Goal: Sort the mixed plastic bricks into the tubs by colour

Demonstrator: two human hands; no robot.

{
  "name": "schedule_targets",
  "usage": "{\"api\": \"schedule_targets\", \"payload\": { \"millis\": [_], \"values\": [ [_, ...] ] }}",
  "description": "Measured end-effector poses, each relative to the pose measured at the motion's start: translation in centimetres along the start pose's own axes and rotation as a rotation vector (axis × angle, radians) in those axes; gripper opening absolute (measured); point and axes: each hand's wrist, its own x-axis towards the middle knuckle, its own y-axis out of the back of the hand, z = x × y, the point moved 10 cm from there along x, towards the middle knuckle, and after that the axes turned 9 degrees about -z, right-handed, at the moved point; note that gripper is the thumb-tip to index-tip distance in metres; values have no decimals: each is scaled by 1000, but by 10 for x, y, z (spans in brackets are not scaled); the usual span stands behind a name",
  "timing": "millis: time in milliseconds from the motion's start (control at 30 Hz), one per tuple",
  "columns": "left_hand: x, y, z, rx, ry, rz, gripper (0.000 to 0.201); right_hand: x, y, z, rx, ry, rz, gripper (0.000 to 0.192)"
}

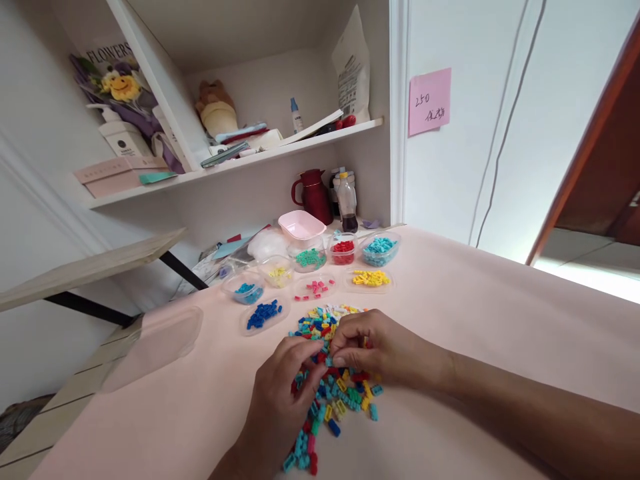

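A loose pile of small toy building bricks in many colours lies on the pink tabletop under both hands. My left hand is over the pile's left side, thumb and index finger curled towards each other. From the right, my right hand reaches over the pile, fingers bent in a pinch. The two sets of fingertips almost meet, with a bit of light blue between them. Whether that is a held brick or one lying below, I cannot tell. Beyond the hands, a clear tray of dark blue bricks stands nearest on the left.
Behind the pile are clear containers of yellow bricks, pink bricks, red bricks, green bricks and light-blue bricks. A pink basin, dark red jug and bottle stand farther back. A clear lid lies left.
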Motion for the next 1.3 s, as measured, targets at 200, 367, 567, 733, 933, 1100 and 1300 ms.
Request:
{"api": "schedule_targets", "payload": {
  "millis": [200,367,567,733,933,1100,1300],
  "values": [
    [2,-4,9,-62,-47,-41,22,1,-4,4,-10,12,-20,19],
    [1,-1,9,-60,-60,-16,16,0,-7,-1,-50,24,-30,20],
    [2,1,5,-68,-30,16,13,-1,-9,-16,-182,115,-39,16],
    [0,6,1,-49,32,57,9,-2,-9,-19,-273,137,-4,17],
    [-3,6,1,-45,35,58,7,-3,-8,-20,-312,126,36,14],
    [-2,6,0,-42,44,51,7,-3,-5,-18,-259,86,108,9],
    [-1,6,0,-15,21,66,4,-3,-3,-15,-234,45,147,13]
  ]
}}
